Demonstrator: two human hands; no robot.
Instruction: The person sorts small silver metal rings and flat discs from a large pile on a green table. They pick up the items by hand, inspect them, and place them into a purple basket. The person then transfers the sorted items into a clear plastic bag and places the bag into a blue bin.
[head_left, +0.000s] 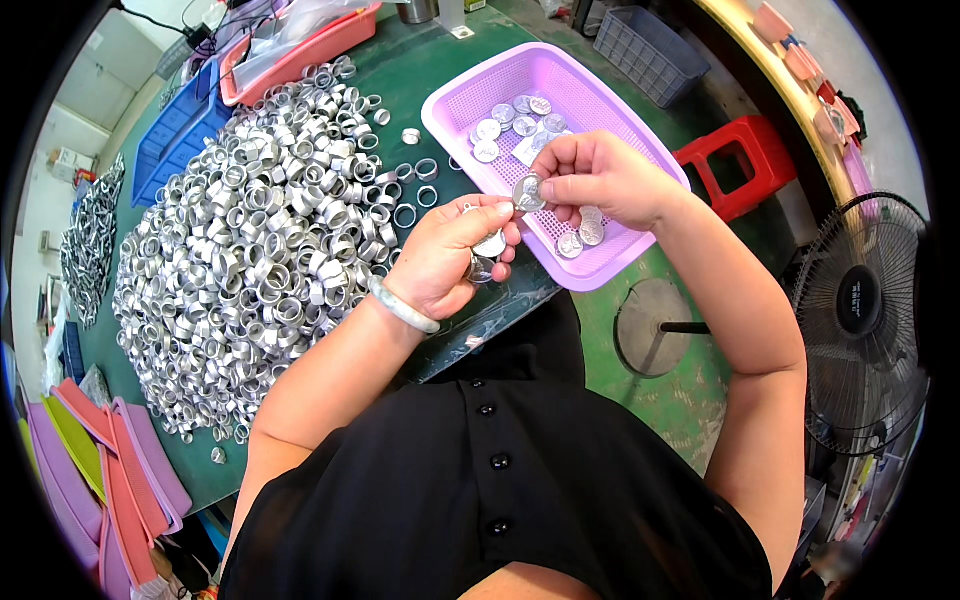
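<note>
My right hand (610,180) pinches a round silver medallion (528,193) with a raised design, just over the near-left edge of a purple basket (455,150). Close beside it, my left hand (445,255) is closed around a few more shiny silver medallions (490,244), partly hidden by its fingers. The left fingertips are right by the pinched medallion; whether they touch it I cannot tell. Several loose medallions (525,126) lie in the basket, some near its far end and others, such as one medallion (569,244), under my right hand.
A large heap of silver metal rings (250,230) covers the green table (400,60) to the left. Behind it stand a blue crate (180,135) and a pink tray (300,60). Right of the table are a red stool (745,165), a grey crate (650,55) and a black fan (860,300).
</note>
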